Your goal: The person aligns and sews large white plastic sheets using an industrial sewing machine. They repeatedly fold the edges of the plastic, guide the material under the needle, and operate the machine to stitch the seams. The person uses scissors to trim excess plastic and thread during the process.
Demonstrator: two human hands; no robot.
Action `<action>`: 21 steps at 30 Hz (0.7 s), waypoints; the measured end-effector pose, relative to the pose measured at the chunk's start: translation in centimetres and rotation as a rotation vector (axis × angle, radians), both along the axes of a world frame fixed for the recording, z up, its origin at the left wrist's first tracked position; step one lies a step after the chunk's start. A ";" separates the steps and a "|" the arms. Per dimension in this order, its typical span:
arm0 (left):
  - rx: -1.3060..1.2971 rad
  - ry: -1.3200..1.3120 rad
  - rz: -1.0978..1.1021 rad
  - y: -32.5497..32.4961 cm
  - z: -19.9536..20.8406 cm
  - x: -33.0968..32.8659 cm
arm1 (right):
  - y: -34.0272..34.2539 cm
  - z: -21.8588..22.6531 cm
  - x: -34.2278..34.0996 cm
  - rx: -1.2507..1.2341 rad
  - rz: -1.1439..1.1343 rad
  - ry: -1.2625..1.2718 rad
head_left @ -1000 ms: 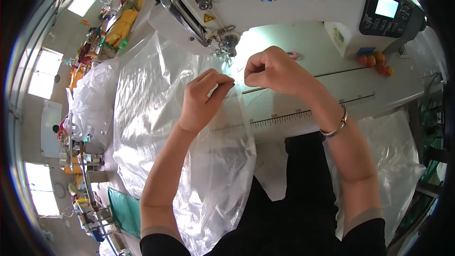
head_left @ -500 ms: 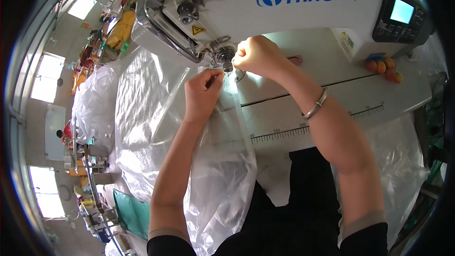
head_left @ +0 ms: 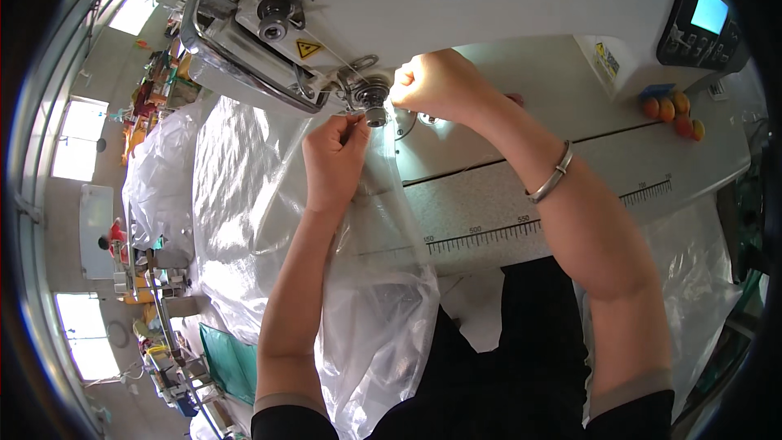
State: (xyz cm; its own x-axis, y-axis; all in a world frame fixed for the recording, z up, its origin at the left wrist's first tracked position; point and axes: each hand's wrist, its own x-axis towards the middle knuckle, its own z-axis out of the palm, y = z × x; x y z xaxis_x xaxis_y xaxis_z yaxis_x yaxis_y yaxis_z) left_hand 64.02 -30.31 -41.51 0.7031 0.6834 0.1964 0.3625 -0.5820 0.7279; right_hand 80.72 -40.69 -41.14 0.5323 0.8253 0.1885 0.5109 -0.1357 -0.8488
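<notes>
A white sewing machine (head_left: 521,12) spans the top of the view, with its round dark needle-side fitting (head_left: 373,102) between my hands. My left hand (head_left: 332,159) is closed in a pinch just left of this fitting, above a clear plastic sheet (head_left: 379,293). On the fitting's right, my right hand (head_left: 444,88) is curled closed, knuckles up, under the machine arm. Whatever either hand pinches is too small or hidden to make out. The sheet runs from beneath the machine head, past my left forearm, down toward my lap. Light from the machine falls around the fingertips.
A control panel (head_left: 699,20) with a lit screen is at the machine's right end. Several small orange-red fruits (head_left: 672,110) lie on the table by its base. A ruler scale (head_left: 497,231) runs along the table's front. Bundled plastic (head_left: 163,179) stands at left.
The view has shifted a little, so the machine appears farther left. My right hand's fingers sit slightly farther from the fitting, and my left fingertips have moved slightly up and left. Both hands stay closed.
</notes>
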 end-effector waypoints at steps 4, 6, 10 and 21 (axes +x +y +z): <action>-0.005 -0.024 -0.021 0.5 -0.6 -0.2 | 0.0 0.1 0.0 0.001 0.009 -0.006; -0.010 -0.027 -0.021 0.6 -0.7 -0.3 | -0.2 0.4 -0.1 0.004 0.019 -0.035; -0.017 -0.034 -0.028 0.5 -0.7 -0.2 | 0.0 0.0 0.1 -0.017 0.005 -0.042; -0.005 -0.018 -0.020 0.3 -0.3 -0.1 | 0.1 -0.2 -0.1 0.007 -0.002 -0.049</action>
